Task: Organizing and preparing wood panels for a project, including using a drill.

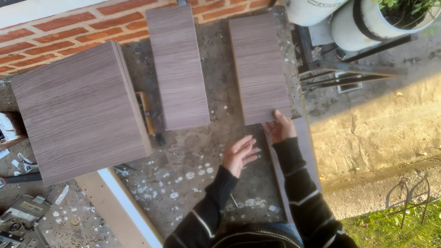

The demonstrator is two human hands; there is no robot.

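Right hand (280,128) grips near edge of right wood-grain board (259,66). Left hand (239,154) open, flat on workbench (193,160) just beside it. Step looks like setting board in place; next, careful straight push.

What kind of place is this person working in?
Probably an outdoor home workshop or backyard work spot. Wood-grain panels lie on a paint-spattered workbench against a brick wall; potted plants and grass show beside it.
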